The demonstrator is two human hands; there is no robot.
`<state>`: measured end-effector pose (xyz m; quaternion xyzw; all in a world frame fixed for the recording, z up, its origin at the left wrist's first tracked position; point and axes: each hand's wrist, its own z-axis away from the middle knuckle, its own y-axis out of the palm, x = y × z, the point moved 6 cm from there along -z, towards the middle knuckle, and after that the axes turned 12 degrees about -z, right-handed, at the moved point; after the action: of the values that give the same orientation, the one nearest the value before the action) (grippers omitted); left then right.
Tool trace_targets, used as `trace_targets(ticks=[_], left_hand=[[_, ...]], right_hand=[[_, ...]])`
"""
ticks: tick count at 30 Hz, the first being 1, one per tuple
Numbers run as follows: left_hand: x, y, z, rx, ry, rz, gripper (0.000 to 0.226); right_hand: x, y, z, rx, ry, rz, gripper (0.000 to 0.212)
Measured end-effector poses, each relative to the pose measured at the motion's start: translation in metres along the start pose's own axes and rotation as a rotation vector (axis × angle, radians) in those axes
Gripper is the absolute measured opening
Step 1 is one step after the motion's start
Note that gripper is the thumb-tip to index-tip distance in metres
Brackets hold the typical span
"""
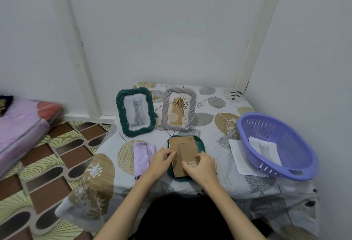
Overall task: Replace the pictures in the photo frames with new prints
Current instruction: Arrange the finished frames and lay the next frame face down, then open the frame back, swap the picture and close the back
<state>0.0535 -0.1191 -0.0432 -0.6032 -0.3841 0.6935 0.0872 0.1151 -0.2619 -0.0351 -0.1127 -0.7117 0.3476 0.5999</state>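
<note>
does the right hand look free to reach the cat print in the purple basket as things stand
Probably not yet: the right hand is busy on the face-down frame's cardboard back. The path to the cat print in the open-topped purple basket looks unobstructed.

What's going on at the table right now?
A person works on a green frame lying face down on the table, both hands on its cardboard backing: left hand at its left edge, right hand near the barcode. A green cat frame and grey plant frame stand behind. A print lies in the purple basket.
</note>
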Motion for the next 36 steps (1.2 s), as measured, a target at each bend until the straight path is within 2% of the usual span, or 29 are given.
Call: trace_targets(ticks=[7, 13, 17, 20, 22, 23, 26, 28, 32, 36], left_hand=[[-0.008, 0.0, 0.002, -0.108, -0.011, 0.047, 0.031], [-0.012, -0.004, 0.002, -0.153, -0.05, 0.359, 0.059], [-0.018, -0.002, -0.001, -0.101, -0.063, 0.538, 0.066], [-0.034, 0.005, -0.002, 0.002, -0.01, 0.556, 0.059], [-0.042, 0.008, -0.004, 0.017, 0.018, 0.45, 0.043], [-0.041, 0.008, -0.007, -0.018, 0.031, 0.29, 0.038], [-0.023, 0.007, -0.017, -0.064, 0.054, -0.477, 0.043], [-0.004, 0.008, -0.018, 0.012, -0.039, -0.737, 0.047], [0.009, 0.011, -0.017, 0.087, -0.053, -0.899, 0.055], [0.011, 0.007, -0.017, 0.097, -0.037, -0.927, 0.051]], right_hand=[[-0.001, -0.003, 0.003, -0.015, -0.038, -0.199, 0.055], [0.003, -0.01, 0.002, -0.037, -0.083, -0.307, 0.054], [-0.001, -0.025, -0.004, -0.035, 0.014, -0.495, 0.072], [-0.004, -0.037, -0.011, 0.013, 0.069, -0.558, 0.092], [-0.009, -0.049, -0.016, -0.002, 0.064, -0.46, 0.091], [-0.013, -0.055, -0.018, -0.022, 0.071, -0.41, 0.089], [-0.031, -0.074, -0.022, -0.044, 0.108, -0.247, 0.084], [-0.045, -0.083, -0.023, -0.041, 0.154, -0.169, 0.086], [-0.064, -0.086, -0.026, -0.005, 0.196, -0.074, 0.098], [-0.073, -0.077, -0.03, 0.088, 0.224, 0.055, 0.095]])
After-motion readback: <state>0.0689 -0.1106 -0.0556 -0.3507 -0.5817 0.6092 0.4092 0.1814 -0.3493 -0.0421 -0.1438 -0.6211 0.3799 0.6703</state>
